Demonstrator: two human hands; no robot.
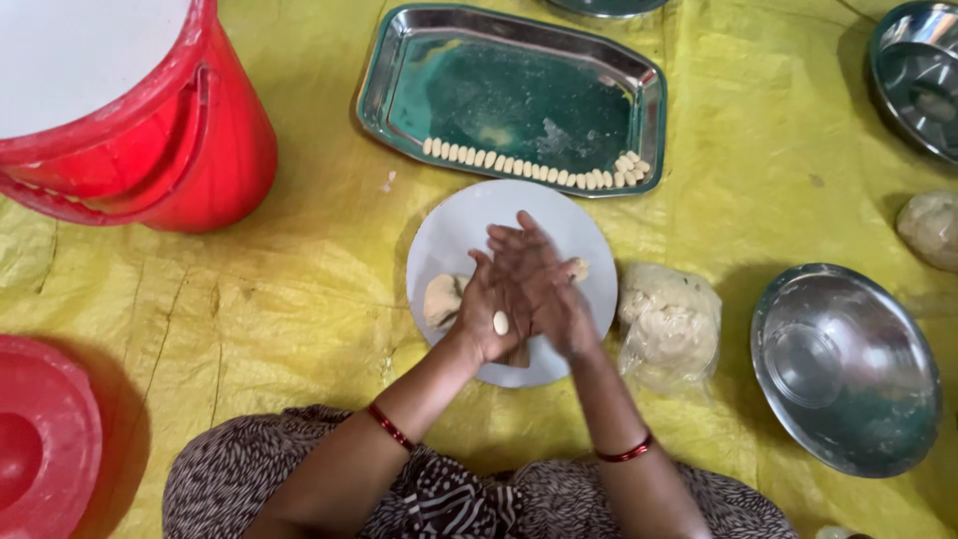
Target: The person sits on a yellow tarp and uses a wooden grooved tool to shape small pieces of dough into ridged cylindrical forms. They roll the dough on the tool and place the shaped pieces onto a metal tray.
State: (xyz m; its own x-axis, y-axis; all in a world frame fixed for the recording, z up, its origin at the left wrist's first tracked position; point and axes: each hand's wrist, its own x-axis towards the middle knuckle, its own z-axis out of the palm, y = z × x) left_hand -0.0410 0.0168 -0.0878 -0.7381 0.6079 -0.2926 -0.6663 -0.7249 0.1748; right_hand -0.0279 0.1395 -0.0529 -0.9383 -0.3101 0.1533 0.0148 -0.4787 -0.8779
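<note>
Seen from a single head-worn camera looking almost straight down, at close range, over the wearer's lap and forearms onto a yellow floor sheet [299, 299]. A red bucket [150, 130] sits at the upper left corner, steel bowls [843, 369] along the right edge.

You're looking at a glossy steel tray [399, 75] holding smooth, matt dough pieces [519, 166]. The round plate [469, 225] under your hands is matt white, probably plastic. The lump of dough [441, 299] on it looks soft and dull. Beside it, dough sits in a thin, crinkled clear plastic bag [669, 324]. The bowl [843, 369] is polished metal, mirror-bright. The bucket [190, 150] is shiny red plastic. Everything rests on a creased yellow sheet [249, 299] with a faint sheen. Your bangles [389, 427] gleam red.
</note>
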